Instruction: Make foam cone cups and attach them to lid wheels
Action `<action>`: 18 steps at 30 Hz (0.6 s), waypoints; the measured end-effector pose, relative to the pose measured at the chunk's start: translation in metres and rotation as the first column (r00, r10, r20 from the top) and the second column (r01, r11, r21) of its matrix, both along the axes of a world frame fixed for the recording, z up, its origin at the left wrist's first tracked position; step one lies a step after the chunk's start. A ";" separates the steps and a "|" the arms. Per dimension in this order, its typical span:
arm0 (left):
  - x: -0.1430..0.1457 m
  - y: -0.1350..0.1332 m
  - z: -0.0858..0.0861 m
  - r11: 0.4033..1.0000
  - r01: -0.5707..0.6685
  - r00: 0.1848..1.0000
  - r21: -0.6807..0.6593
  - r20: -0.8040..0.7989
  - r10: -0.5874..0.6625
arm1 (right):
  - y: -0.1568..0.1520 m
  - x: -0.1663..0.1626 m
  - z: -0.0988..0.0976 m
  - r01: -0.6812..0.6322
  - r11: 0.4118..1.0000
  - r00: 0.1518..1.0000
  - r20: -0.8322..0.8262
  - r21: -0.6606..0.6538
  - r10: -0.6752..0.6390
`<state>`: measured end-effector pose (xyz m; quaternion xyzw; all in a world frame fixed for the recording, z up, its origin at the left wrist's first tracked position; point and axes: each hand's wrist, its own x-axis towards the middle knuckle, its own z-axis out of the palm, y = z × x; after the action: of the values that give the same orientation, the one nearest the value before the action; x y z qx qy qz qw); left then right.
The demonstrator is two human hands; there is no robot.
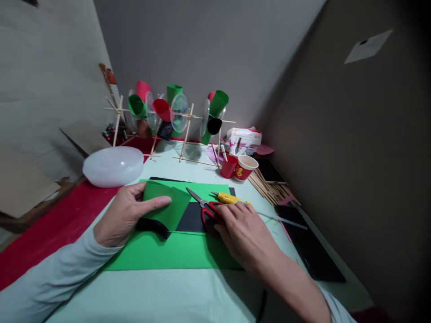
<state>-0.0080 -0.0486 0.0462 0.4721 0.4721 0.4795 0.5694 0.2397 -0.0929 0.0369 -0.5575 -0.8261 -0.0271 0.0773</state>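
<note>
Between the thumb and fingers of my left hand (124,214) is a small piece of green paper (168,204), slightly curved. My right hand (245,229) is closed at the red handles of a pair of scissors (198,197), whose blades are a little apart and point away to the left. A yellow glue gun or similar pointed tool (227,198) lies just beyond my right fingers. Beneath my hands are a large green sheet (168,253) and a black sheet (191,217). A curled black strip (153,225) shows under the held paper.
Stick frames carry clear discs with green, red and black paper tubes (218,103) at the back. A translucent white bowl (112,166) stands left. Red cup (229,167), paper cup (245,168), wooden sticks (269,188) and a black sheet (310,242) lie right. Walls border the table.
</note>
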 end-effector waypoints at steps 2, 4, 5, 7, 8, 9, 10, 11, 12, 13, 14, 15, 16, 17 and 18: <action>-0.001 -0.001 0.003 0.999 0.038 0.999 0.035 -0.004 -0.038 | 0.007 -0.015 -0.003 0.007 1.000 0.987 0.162 -0.006 -0.006; -0.001 -0.002 0.007 0.997 0.033 0.999 0.067 0.000 -0.033 | 0.014 -0.024 -0.005 0.008 1.000 0.975 0.224 -0.014 -0.004; -0.001 -0.004 0.010 0.996 0.019 1.000 0.083 0.008 -0.020 | 0.018 -0.026 -0.006 0.008 1.000 0.973 0.231 -0.018 -0.003; 0.001 -0.006 0.015 0.995 -0.006 1.000 0.104 0.025 0.003 | 0.024 -0.027 -0.008 0.009 1.000 0.974 0.227 -0.030 -0.002; 0.001 -0.007 0.017 0.995 -0.012 0.999 0.102 0.040 0.008 | 0.026 -0.028 -0.010 0.011 0.999 0.975 0.221 -0.037 -0.002; 0.002 -0.008 0.019 0.996 -0.009 0.998 0.089 0.058 0.003 | 0.028 -0.028 -0.011 0.012 0.999 0.978 0.208 -0.044 -0.003; 0.002 -0.008 0.020 0.998 -0.004 0.997 0.070 0.078 -0.002 | 0.029 -0.029 -0.013 0.014 0.999 0.981 0.193 -0.049 -0.004; 0.002 -0.008 0.020 0.999 0.001 0.995 0.046 0.100 -0.006 | 0.030 -0.029 -0.014 0.018 0.999 0.983 0.183 -0.051 -0.008; 0.001 -0.008 0.020 1.000 0.009 0.992 0.025 0.122 -0.012 | 0.031 -0.031 -0.015 0.021 0.998 0.988 0.157 -0.055 -0.012; 0.000 -0.008 0.020 1.000 0.024 0.990 0.009 0.141 -0.025 | 0.031 -0.032 -0.015 0.017 0.998 0.995 0.099 -0.065 -0.011; -0.001 -0.007 0.020 0.999 0.038 0.987 0.002 0.157 -0.038 | 0.031 -0.032 -0.014 0.003 0.997 1.000 0.003 -0.082 -0.002; -0.002 -0.007 0.020 0.999 0.047 0.984 -0.001 0.170 -0.046 | 0.031 -0.033 -0.013 -0.021 0.994 0.992 -0.130 -0.104 0.007; -0.004 -0.006 0.021 0.999 0.048 0.983 -0.003 0.180 -0.047 | 0.031 -0.032 -0.010 -0.050 0.990 0.958 -0.287 -0.132 0.010; -0.005 -0.006 0.022 0.999 0.045 0.981 -0.008 0.187 -0.042 | 0.032 -0.030 -0.007 -0.081 0.984 0.894 -0.448 -0.161 0.000; -0.007 -0.006 0.022 0.999 0.037 0.981 -0.016 0.193 -0.033 | 0.033 -0.027 -0.003 -0.104 0.975 0.810 -0.585 -0.194 -0.029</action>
<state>-0.0148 -0.0543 0.0685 0.4261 0.4109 0.5085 0.6253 0.2124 -0.0603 0.0334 -0.5273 -0.7711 0.2372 0.2667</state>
